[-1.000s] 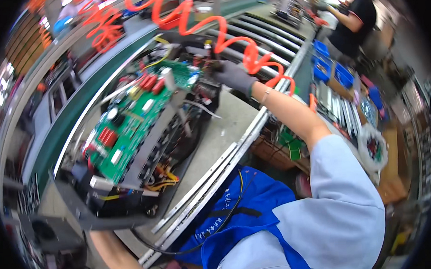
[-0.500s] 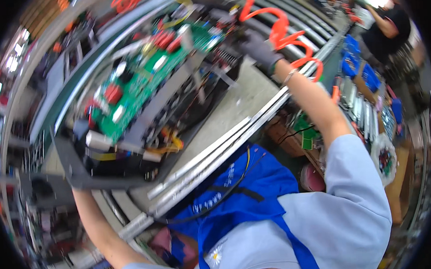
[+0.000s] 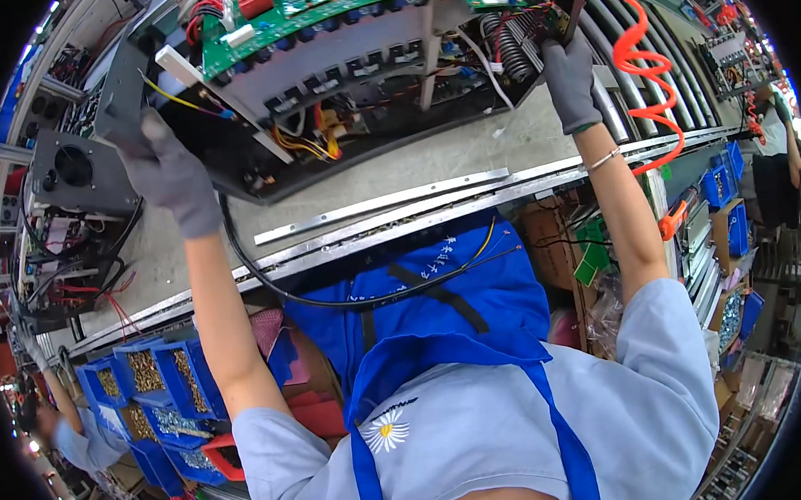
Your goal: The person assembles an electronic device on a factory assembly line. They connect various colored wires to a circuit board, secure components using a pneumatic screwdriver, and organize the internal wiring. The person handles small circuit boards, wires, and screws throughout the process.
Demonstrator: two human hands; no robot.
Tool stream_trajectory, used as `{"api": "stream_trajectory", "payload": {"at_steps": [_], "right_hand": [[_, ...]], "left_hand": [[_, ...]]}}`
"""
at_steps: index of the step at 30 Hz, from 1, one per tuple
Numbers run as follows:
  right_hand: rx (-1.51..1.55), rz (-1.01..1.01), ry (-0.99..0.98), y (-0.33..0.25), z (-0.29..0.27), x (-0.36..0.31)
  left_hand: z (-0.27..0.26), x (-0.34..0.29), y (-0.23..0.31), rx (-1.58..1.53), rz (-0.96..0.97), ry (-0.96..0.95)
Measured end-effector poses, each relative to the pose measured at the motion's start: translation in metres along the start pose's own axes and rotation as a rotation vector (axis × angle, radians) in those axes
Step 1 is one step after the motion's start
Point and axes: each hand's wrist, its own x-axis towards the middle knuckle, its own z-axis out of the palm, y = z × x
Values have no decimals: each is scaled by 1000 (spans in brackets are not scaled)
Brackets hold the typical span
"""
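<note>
A black metal chassis [image 3: 279,186] holds a green circuit board [image 3: 316,21] with red and white parts, coloured wires and a grey metal plate. Its left end panel is in the grip of my left hand [image 3: 172,176], gloved in grey, with the thumb on the outer face and the other fingers partly hidden. At the chassis's right end, beside a coiled dark hose, my right hand [image 3: 571,83], also gloved, closes on the edge, its fingertips partly out of sight. A black cable [image 3: 331,301] runs from the chassis across my blue apron [image 3: 421,303].
Metal strips [image 3: 385,205] lie along the bench's front edge. A dark fan unit [image 3: 75,172] stands left. An orange coiled air hose [image 3: 649,74] hangs over rollers [image 3: 615,103] at right. Blue bins [image 3: 185,379] of screws sit below left. Other people [image 3: 772,158] are at both sides.
The chassis has turned from a slant to lie more nearly along the bench, and the view has shifted. My left hand, hidden behind the end panel before, now shows. Both hands stay at its ends.
</note>
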Motion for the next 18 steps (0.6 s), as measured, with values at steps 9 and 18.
{"api": "stream_trajectory", "payload": {"at_steps": [9, 18], "right_hand": [[-148, 27, -89, -23, 13, -20], [-65, 7, -178, -17, 23, -7]], "left_hand": [[-22, 7, -27, 166, -123, 80], [-48, -27, 7, 363, -130, 94]]}}
